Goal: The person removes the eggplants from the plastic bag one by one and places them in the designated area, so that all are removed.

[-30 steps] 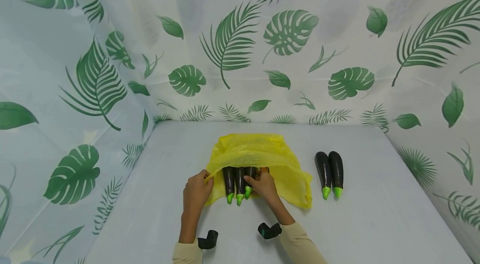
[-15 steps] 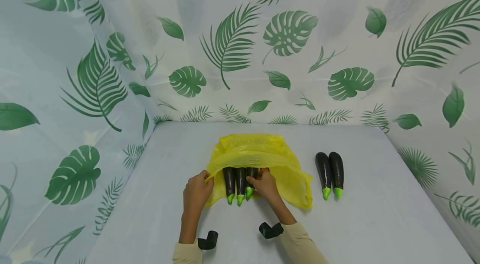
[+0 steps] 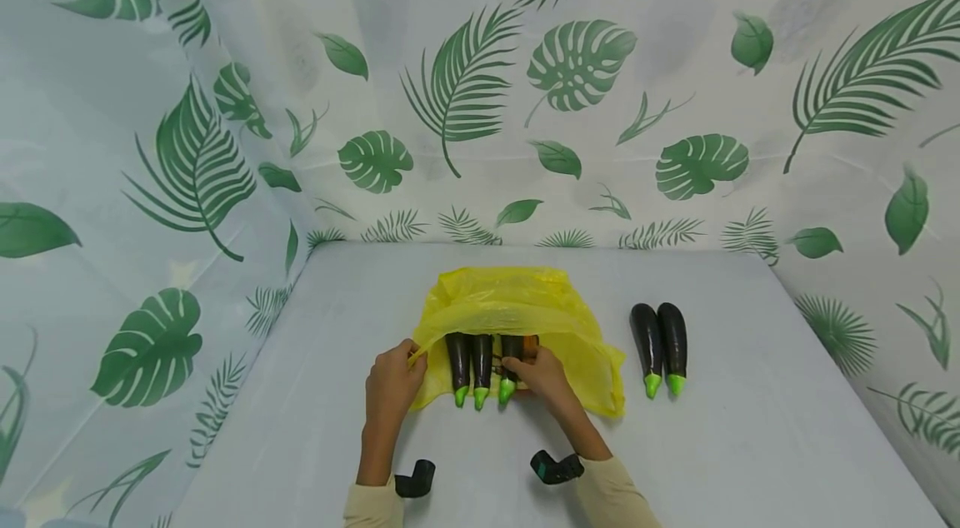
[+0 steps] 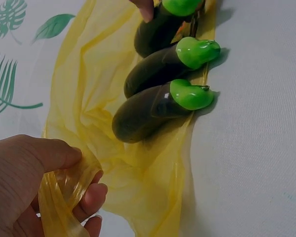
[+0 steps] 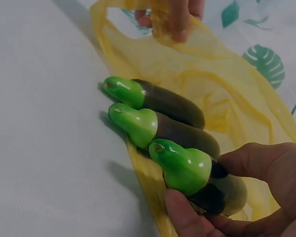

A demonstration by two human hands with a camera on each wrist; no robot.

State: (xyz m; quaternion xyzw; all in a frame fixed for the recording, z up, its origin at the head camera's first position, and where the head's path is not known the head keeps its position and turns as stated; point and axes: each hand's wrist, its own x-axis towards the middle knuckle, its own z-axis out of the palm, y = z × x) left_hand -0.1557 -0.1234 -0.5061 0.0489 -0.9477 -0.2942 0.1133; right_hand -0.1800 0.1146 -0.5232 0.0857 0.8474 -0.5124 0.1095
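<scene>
A yellow plastic bag lies at the middle of the table, its mouth facing me. My left hand pinches the lifted edge of that mouth between thumb and fingers, as the left wrist view shows. Three dark eggplants with bright green caps lie in the mouth, caps outward: a left one, a middle one and a right one. My right hand grips the right eggplant, thumb on one side and fingers on the other. The far ends of the eggplants are hidden under the bag in the head view.
Two more eggplants, one beside the other, lie on the white table to the right of the bag. A leaf-printed curtain hangs behind and at the sides. Each wrist wears a black camera.
My right hand has shifted a little to the right with the right eggplant, widening the gap to the middle one. An orange patch shows more beside it. The left hand stays in place.
</scene>
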